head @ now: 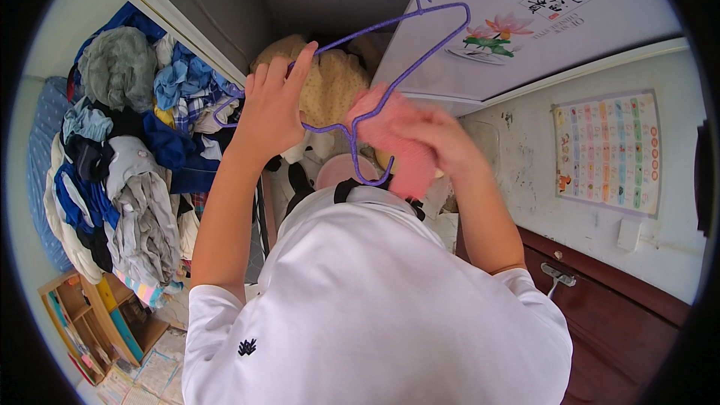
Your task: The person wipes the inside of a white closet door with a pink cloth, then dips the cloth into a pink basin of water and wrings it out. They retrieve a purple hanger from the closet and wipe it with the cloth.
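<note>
My left hand grips a purple clothes hanger across its left half, fingers over the long bar. The hanger's hook curls down near my waist, and its far shoulder reaches up to the right. A fluffy pink cloth hangs from my right hand, which is blurred. Part of the cloth lies against the hanger near its neck; whether it wraps the wire I cannot tell.
A large heap of clothes lies to the left, above a wooden shelf unit. Ahead stand a yellowish cloth-covered thing and a pink basin. A white panel with a flower print and a dark red door are at right.
</note>
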Demonstrator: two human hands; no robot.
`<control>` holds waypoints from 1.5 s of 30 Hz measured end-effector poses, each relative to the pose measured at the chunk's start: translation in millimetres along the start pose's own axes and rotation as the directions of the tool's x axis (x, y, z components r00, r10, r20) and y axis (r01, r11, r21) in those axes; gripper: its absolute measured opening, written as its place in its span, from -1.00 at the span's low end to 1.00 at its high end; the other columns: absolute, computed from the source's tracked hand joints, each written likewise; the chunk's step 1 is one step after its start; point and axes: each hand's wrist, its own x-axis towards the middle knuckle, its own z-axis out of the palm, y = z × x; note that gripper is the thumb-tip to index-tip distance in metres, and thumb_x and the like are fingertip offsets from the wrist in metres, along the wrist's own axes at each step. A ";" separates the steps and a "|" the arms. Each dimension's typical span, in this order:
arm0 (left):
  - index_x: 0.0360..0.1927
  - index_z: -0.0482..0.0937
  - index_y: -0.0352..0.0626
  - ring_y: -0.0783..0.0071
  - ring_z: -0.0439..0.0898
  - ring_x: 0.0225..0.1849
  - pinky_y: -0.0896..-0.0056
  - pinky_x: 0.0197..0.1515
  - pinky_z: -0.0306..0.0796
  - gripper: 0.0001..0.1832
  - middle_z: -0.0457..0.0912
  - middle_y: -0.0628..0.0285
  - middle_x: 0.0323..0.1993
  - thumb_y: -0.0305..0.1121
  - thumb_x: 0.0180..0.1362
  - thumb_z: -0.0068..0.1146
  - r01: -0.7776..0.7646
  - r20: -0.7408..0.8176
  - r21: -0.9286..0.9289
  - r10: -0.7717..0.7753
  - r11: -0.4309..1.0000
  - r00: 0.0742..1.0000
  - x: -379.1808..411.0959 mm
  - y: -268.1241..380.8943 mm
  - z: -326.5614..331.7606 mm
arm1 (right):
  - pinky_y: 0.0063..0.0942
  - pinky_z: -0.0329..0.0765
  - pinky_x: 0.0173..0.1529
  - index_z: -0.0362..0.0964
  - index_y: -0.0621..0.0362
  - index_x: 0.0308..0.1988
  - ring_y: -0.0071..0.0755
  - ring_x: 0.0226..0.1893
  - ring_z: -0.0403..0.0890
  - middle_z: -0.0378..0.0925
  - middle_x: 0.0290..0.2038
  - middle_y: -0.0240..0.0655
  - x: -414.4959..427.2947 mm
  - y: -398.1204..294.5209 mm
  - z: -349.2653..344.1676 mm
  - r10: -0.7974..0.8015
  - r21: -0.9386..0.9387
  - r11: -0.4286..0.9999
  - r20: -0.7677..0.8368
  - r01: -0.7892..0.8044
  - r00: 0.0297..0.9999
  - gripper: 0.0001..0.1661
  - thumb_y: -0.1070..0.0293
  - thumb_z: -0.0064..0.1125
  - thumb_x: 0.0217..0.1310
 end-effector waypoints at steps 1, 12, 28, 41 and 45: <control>0.60 0.22 0.03 -0.08 0.43 0.11 0.04 0.22 0.30 0.17 0.43 0.05 0.08 -0.69 -0.25 0.30 0.011 -0.007 -0.002 -0.011 1.000 1.000 -1.3 -0.3 1.8 | -0.43 0.65 0.08 0.54 0.33 0.18 -0.45 -0.03 0.72 0.71 0.02 -0.27 0.8 -5.6 -6.0 -0.007 0.027 1.000 -0.016 0.008 1.000 -0.52 0.32 0.33 0.36; 0.59 0.25 0.04 -0.08 0.44 0.09 0.07 0.22 0.30 0.14 0.47 0.06 0.04 -0.70 -0.23 0.25 -0.055 0.062 -0.012 0.056 0.998 0.996 -3.8 -2.4 -5.2 | -0.45 0.64 0.02 0.57 0.31 0.13 -0.45 -0.11 0.72 0.72 -0.05 -0.27 2.4 -23.7 -69.3 -0.078 0.165 0.984 0.028 0.073 0.997 -0.54 0.24 0.31 0.37; 0.54 0.32 -0.03 -0.07 0.46 0.11 0.05 0.20 0.32 0.13 0.49 0.05 0.05 -0.73 -0.32 0.24 -0.092 0.173 0.022 0.087 0.996 0.981 -17.3 -37.3 -23.2 | -0.54 0.51 -0.41 0.57 0.09 0.01 -0.58 -0.45 0.58 0.65 -0.30 -0.47 -12.3 -47.4 -24.6 -0.204 0.033 0.968 -0.465 0.247 0.862 -0.62 0.05 0.29 0.41; 0.58 0.24 -0.08 -0.16 0.43 0.10 0.01 0.21 0.32 0.13 0.46 0.00 0.07 -0.70 -0.26 0.25 -0.022 0.097 -0.105 0.032 0.994 0.995 1.6 -6.1 15.3 | -0.37 0.66 0.02 0.56 0.24 0.12 -0.39 -0.07 0.71 0.71 -0.02 -0.25 9.4 18.4 13.7 0.054 0.059 0.997 -0.130 -0.047 0.990 -0.54 0.14 0.23 0.43; 0.59 0.25 -0.02 -0.10 0.43 0.03 0.03 0.14 0.32 0.12 0.47 0.04 0.01 -0.71 -0.23 0.18 -0.052 -0.026 -0.057 0.051 0.997 0.998 -4.4 -8.8 16.0 | -0.33 0.60 0.18 0.53 0.26 0.16 -0.34 0.03 0.69 0.68 0.05 -0.22 6.4 -18.1 -2.0 0.087 0.154 0.987 -0.210 -0.054 0.974 -0.50 0.14 0.21 0.43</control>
